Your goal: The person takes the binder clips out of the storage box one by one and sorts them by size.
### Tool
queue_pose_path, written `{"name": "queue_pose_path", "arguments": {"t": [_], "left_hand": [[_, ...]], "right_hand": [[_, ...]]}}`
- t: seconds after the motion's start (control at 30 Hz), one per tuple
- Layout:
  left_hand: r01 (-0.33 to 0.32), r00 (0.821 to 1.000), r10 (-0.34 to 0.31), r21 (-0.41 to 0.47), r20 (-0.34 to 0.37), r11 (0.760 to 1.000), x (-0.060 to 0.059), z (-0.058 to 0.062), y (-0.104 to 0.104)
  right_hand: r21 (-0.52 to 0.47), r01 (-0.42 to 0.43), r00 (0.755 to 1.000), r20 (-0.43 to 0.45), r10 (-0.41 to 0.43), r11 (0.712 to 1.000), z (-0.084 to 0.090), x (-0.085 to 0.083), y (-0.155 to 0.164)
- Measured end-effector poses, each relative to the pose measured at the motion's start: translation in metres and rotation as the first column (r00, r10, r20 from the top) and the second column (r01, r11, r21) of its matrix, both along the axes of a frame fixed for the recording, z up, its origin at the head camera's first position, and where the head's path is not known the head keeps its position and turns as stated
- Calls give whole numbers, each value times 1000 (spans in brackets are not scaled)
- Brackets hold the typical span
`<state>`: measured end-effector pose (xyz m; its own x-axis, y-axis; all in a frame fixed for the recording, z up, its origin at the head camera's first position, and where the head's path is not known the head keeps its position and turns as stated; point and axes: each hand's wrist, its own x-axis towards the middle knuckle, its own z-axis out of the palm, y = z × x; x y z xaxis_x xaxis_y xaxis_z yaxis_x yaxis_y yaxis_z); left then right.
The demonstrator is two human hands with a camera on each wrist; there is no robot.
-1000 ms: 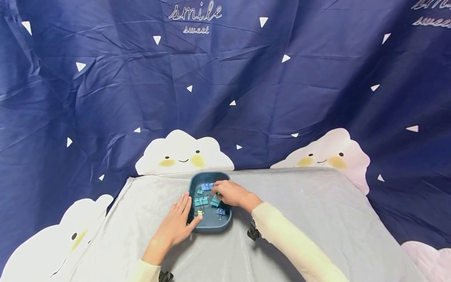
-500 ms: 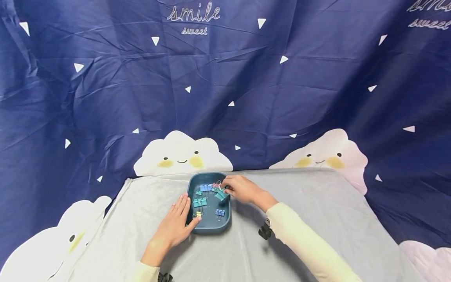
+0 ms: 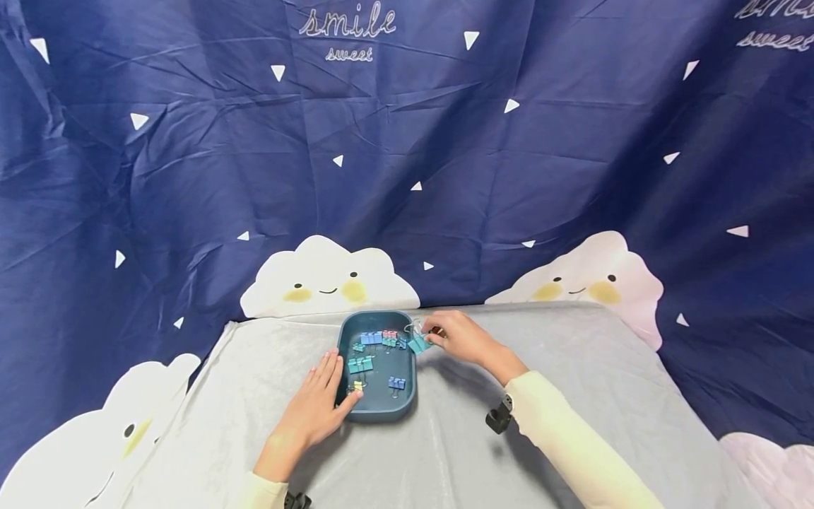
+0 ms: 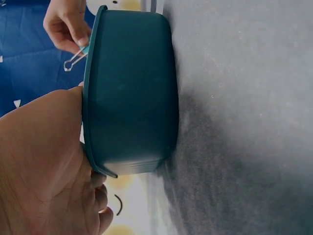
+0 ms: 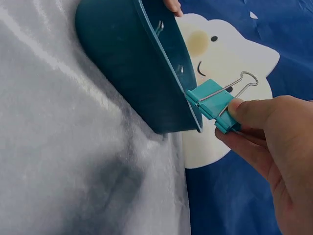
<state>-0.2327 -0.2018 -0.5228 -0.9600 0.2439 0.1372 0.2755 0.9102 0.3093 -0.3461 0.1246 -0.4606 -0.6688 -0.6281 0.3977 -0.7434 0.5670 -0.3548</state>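
Teal binder clip lifted clear of the tray

The right hand (image 3: 459, 338) has carried the pinched teal binder clip (image 5: 213, 105) over the tray's rim (image 3: 412, 367); the left hand (image 3: 313, 410), fingers straight, still steadies the tray.

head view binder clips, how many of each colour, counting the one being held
teal clips: 4, one pinched by the right hand
blue clips: 2
pink clip: 1
yellow clip: 1
total: 8, roughly, since bunched ones are hard to separate
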Motion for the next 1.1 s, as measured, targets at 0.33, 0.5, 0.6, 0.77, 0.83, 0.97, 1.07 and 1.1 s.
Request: {"name": "queue_pose_path", "arguments": {"t": [0.33, 0.5, 0.6, 0.77, 0.83, 0.97, 1.07, 1.1], "left_hand": [[-2, 1000, 2, -3, -9, 1000, 0, -1, 1], [-3, 1000, 3, 9, -2, 1000, 0, -2, 1], [-4, 1000, 4, 14, 0, 1000, 0, -1, 1], [-3, 1000, 3, 13, -8, 1000, 0, 1, 1], [-3, 1000, 3, 12, -10, 1000, 0, 0, 1], [-3, 1000, 3, 8, -11, 1000, 1, 0, 1], [-3, 1000, 3, 9, -12, 1000, 1, -1, 1], [-3, 1000, 3, 10, -13, 1000, 1, -1, 2]], "right_hand": [[-58, 47, 999, 11, -46, 997, -6, -3, 23], [-82, 80, 996, 31, -78, 993, -13, -6, 32], [-106, 96, 995, 46, -92, 990, -19, -8, 36], [-154, 130, 988, 105, -115, 979, -29, -11, 43], [-165, 148, 984, 126, -128, 975, -32, -12, 46], [-165, 200, 973, 148, -176, 966, -39, -16, 52], [-158, 237, 964, 164, -211, 959, -43, -19, 55], [-155, 246, 961, 168, -219, 957, -45, -20, 56]]}}
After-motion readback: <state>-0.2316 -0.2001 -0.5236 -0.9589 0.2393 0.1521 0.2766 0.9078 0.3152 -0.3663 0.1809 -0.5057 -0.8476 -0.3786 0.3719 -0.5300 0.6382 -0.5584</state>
